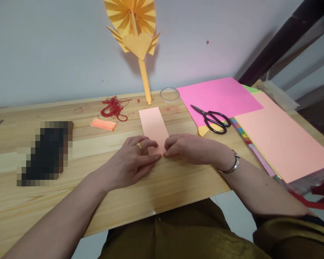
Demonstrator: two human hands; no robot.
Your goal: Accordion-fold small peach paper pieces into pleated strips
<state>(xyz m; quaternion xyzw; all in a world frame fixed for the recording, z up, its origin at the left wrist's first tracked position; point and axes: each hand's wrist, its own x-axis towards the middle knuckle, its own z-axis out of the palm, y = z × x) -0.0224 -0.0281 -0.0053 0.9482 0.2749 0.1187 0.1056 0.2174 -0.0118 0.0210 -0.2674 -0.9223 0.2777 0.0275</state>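
A narrow strip of peach paper (154, 124) lies flat on the wooden table, its long side running away from me. At its near end, my left hand (138, 156) and my right hand (180, 148) meet with their fingertips on the paper's edge. The left fingers and thumb press together there, with a gold ring on one finger. The right fingers are curled, thumb and forefinger pinching the near right corner. Beyond and to the left are a pleated orange paper piece (104, 125) and a tangle of red thread (113, 107).
Black-handled scissors (215, 120) lie on a pink sheet (218, 97) at the right. Farther right is a stack topped by a peach sheet (283, 133). A clear ring (169, 94) and a yellow folded-paper fan (141, 43) are by the wall. A blurred dark object (47, 153) lies left.
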